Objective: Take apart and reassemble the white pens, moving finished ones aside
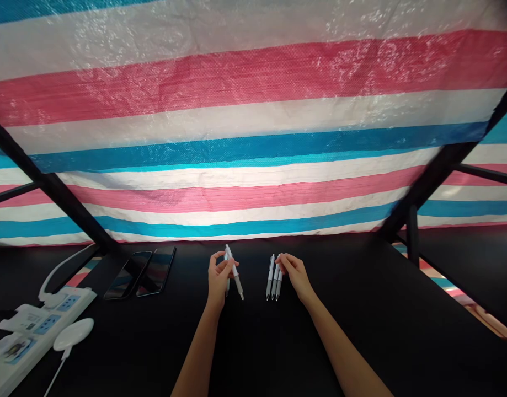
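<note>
Pens (275, 281) in hands (217, 280), plugs (27, 318) in sockets (69, 302)

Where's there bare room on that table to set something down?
The black table is bare between the forearms and from the right hand to the table's right edge. A narrower gap lies between the phones and left hand. It's crowded far left, with the power strip and white round charger, and mid-table, where the hands grip or touch pens.

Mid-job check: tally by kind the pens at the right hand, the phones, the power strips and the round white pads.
Pens at the right hand: 3
Phones: 2
Power strip: 1
Round white pad: 1
Total: 7
</note>
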`<state>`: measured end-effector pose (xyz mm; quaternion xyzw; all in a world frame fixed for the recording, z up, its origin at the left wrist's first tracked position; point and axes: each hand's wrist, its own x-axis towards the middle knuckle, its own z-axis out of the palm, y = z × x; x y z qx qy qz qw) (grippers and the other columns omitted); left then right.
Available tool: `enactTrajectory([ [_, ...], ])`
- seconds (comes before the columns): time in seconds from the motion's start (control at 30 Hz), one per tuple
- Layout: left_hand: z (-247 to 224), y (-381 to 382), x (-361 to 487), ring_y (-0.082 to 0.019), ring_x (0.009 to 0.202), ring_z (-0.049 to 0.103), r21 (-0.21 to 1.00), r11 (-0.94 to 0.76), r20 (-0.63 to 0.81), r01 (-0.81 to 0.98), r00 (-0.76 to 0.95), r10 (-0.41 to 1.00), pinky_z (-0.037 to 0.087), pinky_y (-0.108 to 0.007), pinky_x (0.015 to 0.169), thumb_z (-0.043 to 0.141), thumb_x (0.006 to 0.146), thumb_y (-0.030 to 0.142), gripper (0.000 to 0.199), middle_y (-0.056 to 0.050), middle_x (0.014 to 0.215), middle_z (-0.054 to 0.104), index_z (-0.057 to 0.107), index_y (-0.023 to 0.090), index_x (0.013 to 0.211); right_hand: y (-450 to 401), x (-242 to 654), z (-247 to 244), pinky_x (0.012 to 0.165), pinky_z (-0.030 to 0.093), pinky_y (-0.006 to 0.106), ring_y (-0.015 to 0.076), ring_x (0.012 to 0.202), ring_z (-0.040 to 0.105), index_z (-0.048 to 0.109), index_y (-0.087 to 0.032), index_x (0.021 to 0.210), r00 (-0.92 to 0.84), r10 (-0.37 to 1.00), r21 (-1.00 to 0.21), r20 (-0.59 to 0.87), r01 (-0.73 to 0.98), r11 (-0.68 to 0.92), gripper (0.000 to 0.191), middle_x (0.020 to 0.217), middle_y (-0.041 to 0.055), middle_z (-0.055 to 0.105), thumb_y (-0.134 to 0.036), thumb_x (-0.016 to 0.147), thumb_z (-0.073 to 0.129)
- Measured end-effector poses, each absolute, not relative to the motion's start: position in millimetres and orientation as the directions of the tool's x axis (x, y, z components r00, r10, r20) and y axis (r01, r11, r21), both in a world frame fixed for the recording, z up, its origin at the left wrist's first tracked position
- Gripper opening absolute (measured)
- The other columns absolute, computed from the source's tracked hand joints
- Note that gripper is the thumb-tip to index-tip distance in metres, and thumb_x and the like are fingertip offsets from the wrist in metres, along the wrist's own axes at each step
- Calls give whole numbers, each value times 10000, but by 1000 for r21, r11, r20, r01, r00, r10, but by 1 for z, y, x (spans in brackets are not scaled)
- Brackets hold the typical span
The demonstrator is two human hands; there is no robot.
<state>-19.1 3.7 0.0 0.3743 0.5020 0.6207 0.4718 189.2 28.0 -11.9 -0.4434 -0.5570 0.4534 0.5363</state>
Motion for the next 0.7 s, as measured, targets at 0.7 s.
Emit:
enactTrajectory([
  [0.7, -10, 6, -39, -138, 539, 552, 708, -6, 296, 706, -289, 911, 446, -275, 552, 465, 789, 340, 252, -48, 845, 633, 558, 190, 969, 18, 179, -14, 647, 352, 275, 173, 727, 537, 576, -213, 715, -296, 876, -471, 381, 753, 459, 155, 694, 6, 577, -275, 842, 513],
])
